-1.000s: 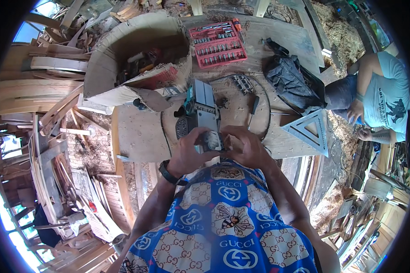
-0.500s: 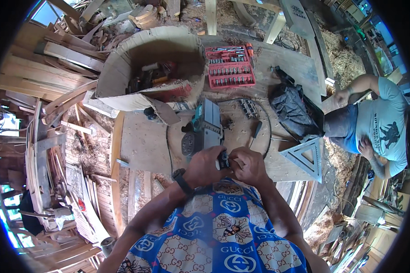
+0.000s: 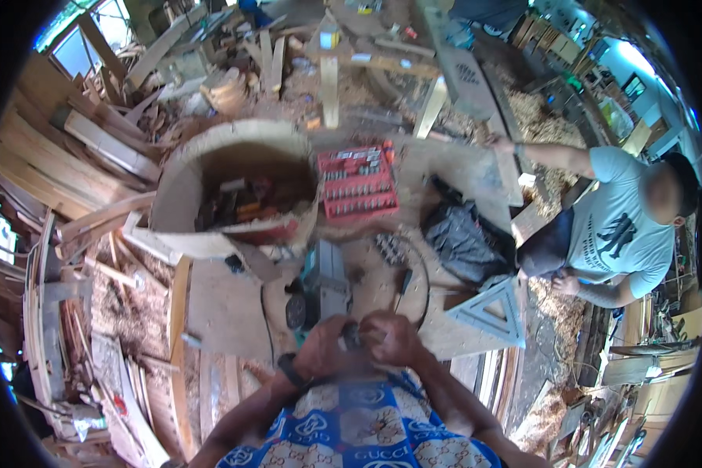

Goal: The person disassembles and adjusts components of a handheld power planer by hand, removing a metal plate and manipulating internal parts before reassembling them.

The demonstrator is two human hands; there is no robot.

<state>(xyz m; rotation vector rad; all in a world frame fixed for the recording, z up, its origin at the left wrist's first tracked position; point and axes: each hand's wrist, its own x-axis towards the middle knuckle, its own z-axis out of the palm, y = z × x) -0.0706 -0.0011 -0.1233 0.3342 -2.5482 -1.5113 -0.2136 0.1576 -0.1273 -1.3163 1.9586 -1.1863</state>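
My left hand (image 3: 322, 345), with a dark band on its wrist, is closed around a small dark piece (image 3: 351, 337) whose kind I cannot make out. Right beside it, my right hand (image 3: 391, 338) has its fingers pinched together; whatever is between them is hidden. Just beyond my left hand a teal and grey power planer (image 3: 324, 279) lies on the wooden board (image 3: 218, 304). To the right of the planer are a dark-handled screwdriver (image 3: 403, 290) and a rack of small metal parts (image 3: 390, 249).
A cardboard box (image 3: 175, 199) of tools stands at the far left, beside a red socket set (image 3: 359, 183). At the right are a crumpled black bag (image 3: 468, 238) and a triangular square (image 3: 487, 312). A co-worker (image 3: 620, 226) sits at the right. A cable (image 3: 267, 320) crosses the board.
The view has tilted up, so the bench appears lower. My hands are still together at the dark piece. The co-worker has stretched one arm out toward the planks.
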